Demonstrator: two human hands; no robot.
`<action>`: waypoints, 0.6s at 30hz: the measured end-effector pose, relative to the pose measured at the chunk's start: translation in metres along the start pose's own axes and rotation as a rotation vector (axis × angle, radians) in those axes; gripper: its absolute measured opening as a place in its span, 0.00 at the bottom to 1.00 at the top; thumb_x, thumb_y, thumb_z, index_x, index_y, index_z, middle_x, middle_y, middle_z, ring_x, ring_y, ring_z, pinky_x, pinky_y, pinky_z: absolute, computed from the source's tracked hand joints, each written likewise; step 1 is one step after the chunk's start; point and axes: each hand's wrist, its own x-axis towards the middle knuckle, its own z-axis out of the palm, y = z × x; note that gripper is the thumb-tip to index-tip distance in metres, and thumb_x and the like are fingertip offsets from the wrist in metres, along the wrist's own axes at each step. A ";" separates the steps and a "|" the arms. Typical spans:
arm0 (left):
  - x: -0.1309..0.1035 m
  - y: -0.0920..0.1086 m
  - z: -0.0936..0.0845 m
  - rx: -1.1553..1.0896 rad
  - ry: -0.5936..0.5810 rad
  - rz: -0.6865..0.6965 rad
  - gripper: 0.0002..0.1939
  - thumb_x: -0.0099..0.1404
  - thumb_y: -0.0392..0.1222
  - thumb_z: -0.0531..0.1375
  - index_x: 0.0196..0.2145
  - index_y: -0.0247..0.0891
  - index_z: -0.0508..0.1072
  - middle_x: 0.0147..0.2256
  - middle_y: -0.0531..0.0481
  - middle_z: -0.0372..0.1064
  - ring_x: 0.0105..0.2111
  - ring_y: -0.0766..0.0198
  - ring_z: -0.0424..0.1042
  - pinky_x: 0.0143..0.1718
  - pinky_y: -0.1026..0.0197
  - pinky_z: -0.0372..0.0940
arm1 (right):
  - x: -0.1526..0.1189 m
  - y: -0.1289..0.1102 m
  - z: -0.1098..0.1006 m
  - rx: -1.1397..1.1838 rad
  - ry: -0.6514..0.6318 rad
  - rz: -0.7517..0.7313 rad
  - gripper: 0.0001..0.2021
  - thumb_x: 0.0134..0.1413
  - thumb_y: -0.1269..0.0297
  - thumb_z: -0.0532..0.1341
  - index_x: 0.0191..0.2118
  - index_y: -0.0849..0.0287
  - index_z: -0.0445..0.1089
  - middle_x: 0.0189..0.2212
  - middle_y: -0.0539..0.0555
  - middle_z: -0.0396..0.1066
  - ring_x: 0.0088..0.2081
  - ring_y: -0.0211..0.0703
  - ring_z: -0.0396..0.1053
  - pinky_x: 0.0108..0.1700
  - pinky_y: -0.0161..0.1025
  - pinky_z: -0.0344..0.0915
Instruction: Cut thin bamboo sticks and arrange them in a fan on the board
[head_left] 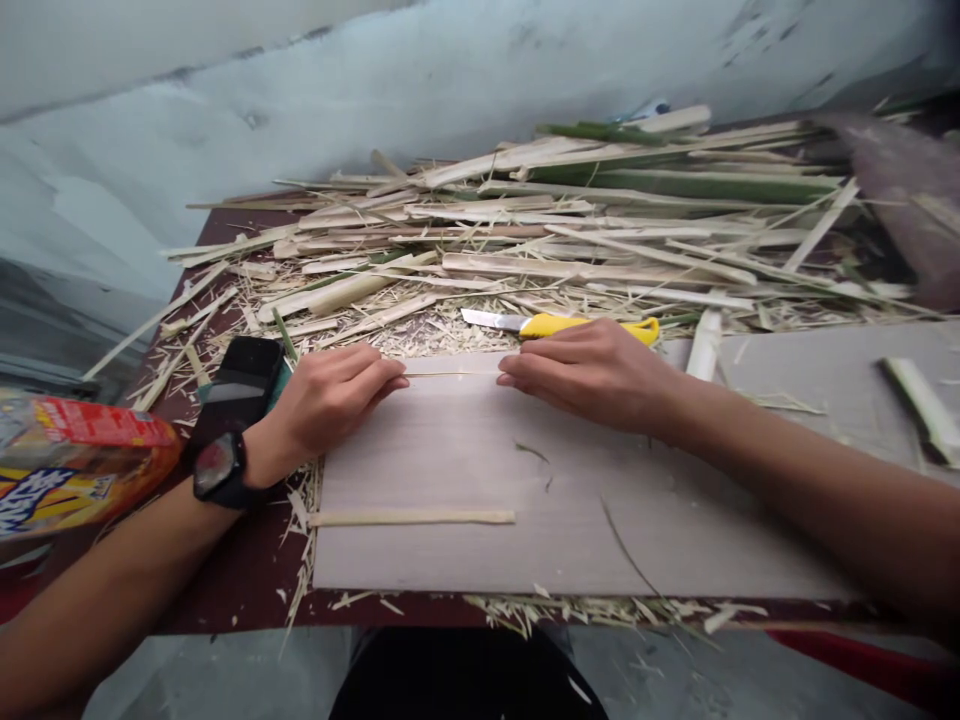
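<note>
A thin bamboo strip (450,373) stretches between my two hands just over the far edge of a pale board (420,460). My left hand (330,395), with a dark watch on its wrist, pinches the strip's left end. At the right end, the fingers of my right hand (577,370) are closed on the same strip. Right behind that hand lies a yellow utility knife (555,325), its blade pointing left; the hand hides part of its handle. Nearer to me, a second, wider bamboo strip (412,518) rests flat on the board.
Split bamboo pieces (600,265) and shavings are heaped along the back against the wall. To the left are a black phone (244,375) and a drink bottle (82,460) with a red label. A short bamboo piece (919,405) sits on the right of the board.
</note>
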 end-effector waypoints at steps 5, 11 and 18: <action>-0.001 -0.004 -0.002 0.029 -0.008 0.011 0.10 0.76 0.43 0.55 0.43 0.37 0.75 0.29 0.49 0.72 0.30 0.64 0.71 0.31 0.62 0.64 | 0.000 0.003 0.000 -0.090 0.055 -0.017 0.12 0.71 0.63 0.55 0.34 0.58 0.71 0.22 0.47 0.66 0.23 0.32 0.58 0.27 0.35 0.54; -0.003 -0.006 -0.001 -0.039 0.006 -0.032 0.11 0.76 0.43 0.56 0.44 0.37 0.77 0.30 0.49 0.74 0.30 0.64 0.73 0.30 0.62 0.66 | -0.001 0.008 0.001 -0.093 0.087 -0.029 0.13 0.70 0.64 0.56 0.33 0.57 0.71 0.20 0.46 0.65 0.21 0.32 0.58 0.26 0.35 0.55; -0.005 -0.007 0.000 -0.268 0.048 -0.218 0.08 0.72 0.42 0.60 0.39 0.38 0.78 0.33 0.48 0.79 0.31 0.66 0.76 0.33 0.64 0.70 | -0.006 0.012 0.007 0.045 0.144 0.044 0.06 0.68 0.63 0.60 0.38 0.56 0.70 0.28 0.47 0.76 0.24 0.33 0.69 0.28 0.35 0.60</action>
